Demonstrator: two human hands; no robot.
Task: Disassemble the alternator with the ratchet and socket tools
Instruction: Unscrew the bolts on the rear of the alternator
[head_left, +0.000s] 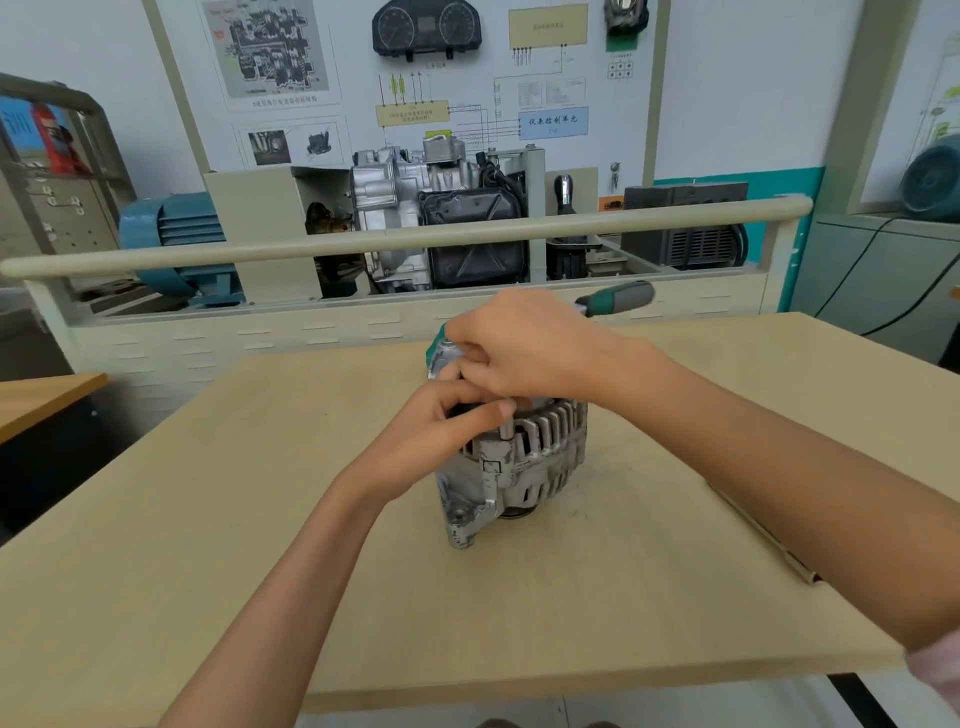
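A silver, worn alternator stands on the wooden table in the middle of the view. My left hand grips its top left edge, thumb across the finned housing. My right hand sits on top of the alternator with fingers curled, holding a ratchet whose green and grey handle sticks out to the right behind the hand. The ratchet's head and any socket are hidden under my fingers. A bit of green shows at the alternator's upper left.
A thin metal rod lies on the table at the right. Behind the table runs a cream rail fronting a training rig with a gearbox and a blue motor. A second desk stands at the left.
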